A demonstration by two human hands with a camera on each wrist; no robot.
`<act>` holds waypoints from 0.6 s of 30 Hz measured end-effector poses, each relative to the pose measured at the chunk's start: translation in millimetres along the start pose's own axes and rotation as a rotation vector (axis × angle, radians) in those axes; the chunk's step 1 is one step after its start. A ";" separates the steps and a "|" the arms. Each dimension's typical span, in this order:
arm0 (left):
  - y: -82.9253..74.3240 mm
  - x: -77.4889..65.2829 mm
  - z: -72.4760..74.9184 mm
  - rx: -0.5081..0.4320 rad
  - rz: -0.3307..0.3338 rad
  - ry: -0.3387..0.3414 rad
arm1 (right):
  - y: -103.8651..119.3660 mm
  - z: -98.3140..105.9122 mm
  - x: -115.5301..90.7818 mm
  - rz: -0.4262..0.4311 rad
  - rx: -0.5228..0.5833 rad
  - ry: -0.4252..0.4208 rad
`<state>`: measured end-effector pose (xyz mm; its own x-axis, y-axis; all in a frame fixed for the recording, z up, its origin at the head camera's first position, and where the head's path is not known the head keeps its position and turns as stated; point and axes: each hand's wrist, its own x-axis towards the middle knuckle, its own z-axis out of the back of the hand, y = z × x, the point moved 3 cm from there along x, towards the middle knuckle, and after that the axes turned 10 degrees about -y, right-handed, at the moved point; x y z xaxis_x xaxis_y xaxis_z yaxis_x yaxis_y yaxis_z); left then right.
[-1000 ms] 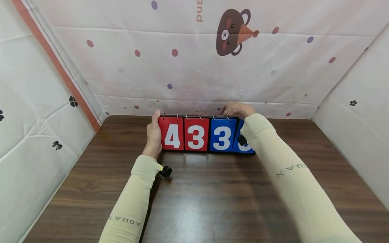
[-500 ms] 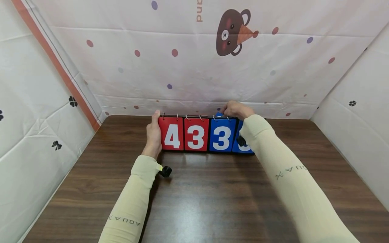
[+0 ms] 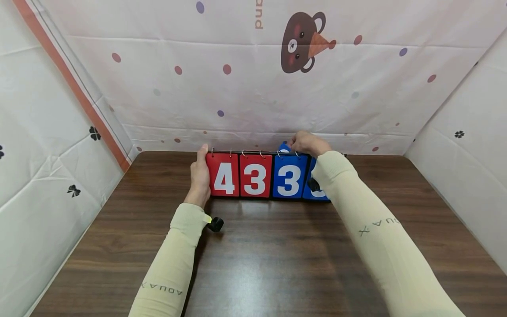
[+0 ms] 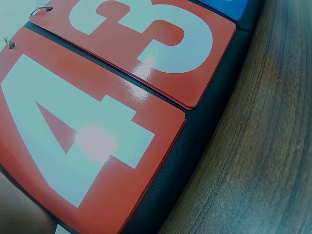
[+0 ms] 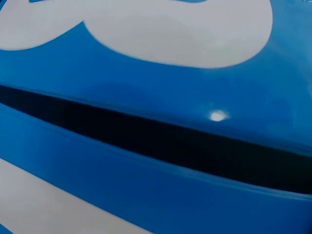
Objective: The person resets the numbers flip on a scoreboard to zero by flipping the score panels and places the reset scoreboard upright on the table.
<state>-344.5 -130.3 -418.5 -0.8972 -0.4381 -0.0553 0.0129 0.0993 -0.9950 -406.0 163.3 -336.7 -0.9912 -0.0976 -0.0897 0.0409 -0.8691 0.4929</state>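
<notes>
The left hand [image 3: 200, 176] grips one end of a ring-bound, red-and-blue number scoreboard [image 3: 269, 176] on the brown wood-grain worktop [image 3: 253, 255], the right hand [image 3: 310, 143] pinching a blue card [image 3: 283, 147] behind it.

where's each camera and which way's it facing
Head: on the head, facing forward and down at the scoreboard; left hand, right hand, sleeves show.
Left wrist: worn there, close over the red 4 card; blurred hand edge, lower left.
Right wrist: worn there, close on blue cards; no hand.
Shared by head and left wrist: red 4 card.
</notes>
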 end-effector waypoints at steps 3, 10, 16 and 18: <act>-0.6 -0.2 0.0 0.003 0.000 0.002 | -0.3 1.2 0.6 0.008 -0.030 -0.012; -0.2 -1.4 -0.5 0.005 -0.006 0.004 | 0.1 1.5 -1.5 0.036 -0.021 -0.041; -0.3 -1.0 -1.0 0.007 -0.011 0.001 | 0.4 4.1 -3.7 0.039 0.042 -0.134; -0.4 -1.0 -0.8 0.005 -0.009 -0.003 | 0.4 5.2 -4.0 0.032 0.068 -0.151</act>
<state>-344.0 -129.1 -417.9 -0.8958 -0.4420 -0.0467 0.0070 0.0910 -0.9958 -402.6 165.9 -331.6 -0.9974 -0.0461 0.0551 0.0689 -0.8316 0.5511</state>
